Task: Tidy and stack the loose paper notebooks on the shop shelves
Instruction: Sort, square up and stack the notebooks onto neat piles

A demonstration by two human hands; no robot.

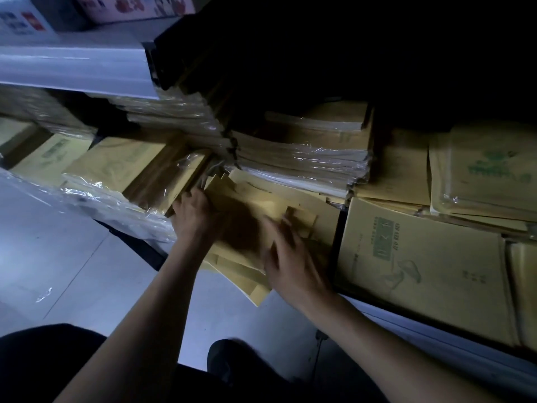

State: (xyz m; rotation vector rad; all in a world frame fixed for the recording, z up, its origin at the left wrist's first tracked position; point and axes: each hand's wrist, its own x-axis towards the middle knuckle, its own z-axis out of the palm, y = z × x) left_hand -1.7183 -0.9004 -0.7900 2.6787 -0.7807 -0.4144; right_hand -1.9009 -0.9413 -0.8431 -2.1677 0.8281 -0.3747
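Note:
A messy pile of loose yellow paper notebooks point(261, 205) lies on the low shelf, its near corners jutting out over the floor. My left hand point(193, 213) presses against the pile's left edge, fingers pointing into the shelf. My right hand point(286, 257) lies on top of the pile with fingers spread, blurred by motion. A tidy notebook with green print point(418, 257) lies flat just to the right. Behind the pile rises a plastic-wrapped stack of notebooks point(299, 161).
More wrapped bundles point(116, 170) sit to the left, with loose plastic film point(96, 207) hanging over the shelf's front. Further notebooks point(482, 175) lie at the right. A white upper shelf point(72, 74) overhangs at top left. Grey tiled floor point(58, 257) lies below; the shelf's depths are dark.

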